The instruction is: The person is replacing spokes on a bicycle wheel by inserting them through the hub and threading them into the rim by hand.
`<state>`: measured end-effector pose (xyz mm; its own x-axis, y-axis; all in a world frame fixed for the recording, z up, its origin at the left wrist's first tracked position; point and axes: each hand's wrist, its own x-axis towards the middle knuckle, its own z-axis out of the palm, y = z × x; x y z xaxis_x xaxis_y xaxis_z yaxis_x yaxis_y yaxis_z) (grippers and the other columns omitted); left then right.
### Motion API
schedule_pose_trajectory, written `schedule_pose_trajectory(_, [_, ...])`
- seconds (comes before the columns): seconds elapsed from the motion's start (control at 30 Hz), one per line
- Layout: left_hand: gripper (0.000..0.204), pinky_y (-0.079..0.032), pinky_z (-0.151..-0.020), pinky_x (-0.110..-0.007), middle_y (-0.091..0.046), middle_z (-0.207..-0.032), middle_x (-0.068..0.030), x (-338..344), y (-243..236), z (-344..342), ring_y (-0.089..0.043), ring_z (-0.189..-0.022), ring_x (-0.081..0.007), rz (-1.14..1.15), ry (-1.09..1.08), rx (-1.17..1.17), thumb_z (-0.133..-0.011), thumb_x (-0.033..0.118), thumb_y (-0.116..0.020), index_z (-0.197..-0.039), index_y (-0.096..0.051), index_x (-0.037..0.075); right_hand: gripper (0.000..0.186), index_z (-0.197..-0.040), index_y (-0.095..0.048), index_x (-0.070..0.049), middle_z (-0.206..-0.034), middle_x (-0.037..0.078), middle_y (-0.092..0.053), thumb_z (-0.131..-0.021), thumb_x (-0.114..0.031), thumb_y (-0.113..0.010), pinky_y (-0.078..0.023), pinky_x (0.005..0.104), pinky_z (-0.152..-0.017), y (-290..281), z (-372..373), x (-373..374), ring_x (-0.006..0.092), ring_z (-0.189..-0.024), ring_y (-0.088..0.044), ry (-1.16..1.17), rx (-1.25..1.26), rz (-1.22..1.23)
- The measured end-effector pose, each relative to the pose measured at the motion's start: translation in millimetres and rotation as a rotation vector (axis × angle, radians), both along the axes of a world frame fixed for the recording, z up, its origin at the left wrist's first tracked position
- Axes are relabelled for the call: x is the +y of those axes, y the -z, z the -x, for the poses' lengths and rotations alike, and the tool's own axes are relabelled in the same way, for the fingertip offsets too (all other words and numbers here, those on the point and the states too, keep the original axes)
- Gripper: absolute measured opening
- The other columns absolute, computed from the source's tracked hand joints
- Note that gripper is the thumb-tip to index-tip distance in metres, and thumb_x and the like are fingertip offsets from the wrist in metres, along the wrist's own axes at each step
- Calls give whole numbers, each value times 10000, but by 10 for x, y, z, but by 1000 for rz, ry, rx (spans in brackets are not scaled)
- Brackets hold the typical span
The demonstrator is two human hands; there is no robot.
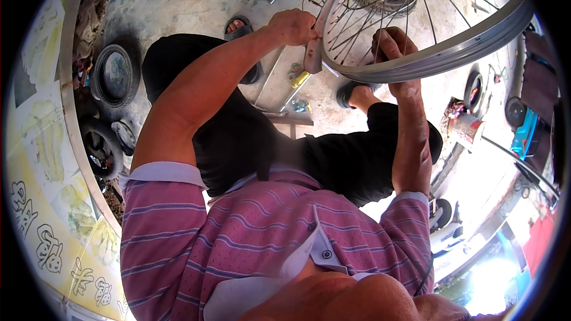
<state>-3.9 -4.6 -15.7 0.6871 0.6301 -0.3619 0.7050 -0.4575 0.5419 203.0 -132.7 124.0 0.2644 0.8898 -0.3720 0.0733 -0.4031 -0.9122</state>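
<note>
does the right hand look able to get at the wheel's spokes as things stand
Probably yes: the right hand sits at the rim, fingers inside it near the spokes, with nothing apparent between.

Between your two forearms, below the near edge of the wheel rim point(440, 62), you have an open passage; only lower down lie the yellow-handled tool point(300, 79) and your sandal point(345, 94). Inside the rim, the spokes point(429, 18) leave just narrow gaps — they obstruct your right hand point(388, 43). Beside your left hand point(294, 27), the flat metal piece point(312, 56) and rim close the right side — leftward there is free room.
</note>
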Motion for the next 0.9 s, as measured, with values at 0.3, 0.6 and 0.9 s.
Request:
schedule_pose_trajectory(0.3, [459, -536, -775, -451, -724, -874, -143, -3, -36, -5, -699, -892, -345, 36, -4, 15, -879, 524, -681, -895, -711, 67, 342, -906, -650, -19, -709, -19, -562, -940, -349, -734, -375, 233, -529, 124, 55, -10, 61, -587, -479, -34, -201, 71])
schedule_pose_trajectory(0.6, [448, -534, -769, -455, -723, -882, -139, -1, -82, 3, -695, -902, -340, 13, 1, -5, -893, 514, -665, -877, -704, 68, 296, -942, -654, -1, -741, -10, -581, -940, -289, -721, -375, 239, -528, 147, -98, -22, 55, -597, -469, -32, -283, -91])
schedule_pose_trajectory(0.9, [449, -538, -787, -486, -723, -910, -163, -13, -94, -93, -689, -926, -373, 8, 38, -7, -857, 530, -660, -875, -718, 85, 285, -982, -656, -14, -743, 7, -609, -943, -296, -642, -430, 254, -608, -31, -116, 6, 95, -658, -542, -43, -345, -26])
